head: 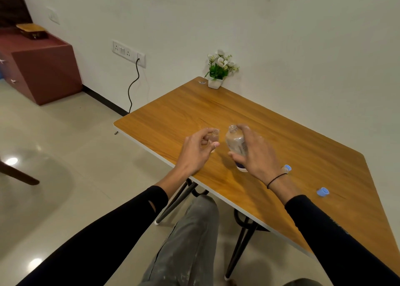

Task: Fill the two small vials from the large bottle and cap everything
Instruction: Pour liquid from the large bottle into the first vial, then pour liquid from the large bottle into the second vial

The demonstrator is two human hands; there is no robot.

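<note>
The left hand pinches a small open vial between thumb and fingertips, holding it up above the table, while the right hand wraps around the large bottle, which is uncapped and leans with its neck toward the vial; the two mouths are near each other but apart. The likeliest failure is a spill: the vial's mouth is narrow, the bottle's is wider, and if the bottle tips fast the stream would probably overshoot and run over the left fingers onto the wood. A light pinch on a small smooth vial also looks easy to lose once liquid wets it. Both vessels are clear and glossy, glass or plastic cannot be told; the bottle is a rounded cylinder with a short threaded neck and a dark band near its base, and how full it is cannot be read. Just past the right wrist a second vial with a blue cap lies on the table, and a loose blue cap sits farther right, well apart; a careless sleeve could knock either off. The table is smooth wood-grain laminate with a pale edge, and a small potted plant stands at its far corner.
</note>
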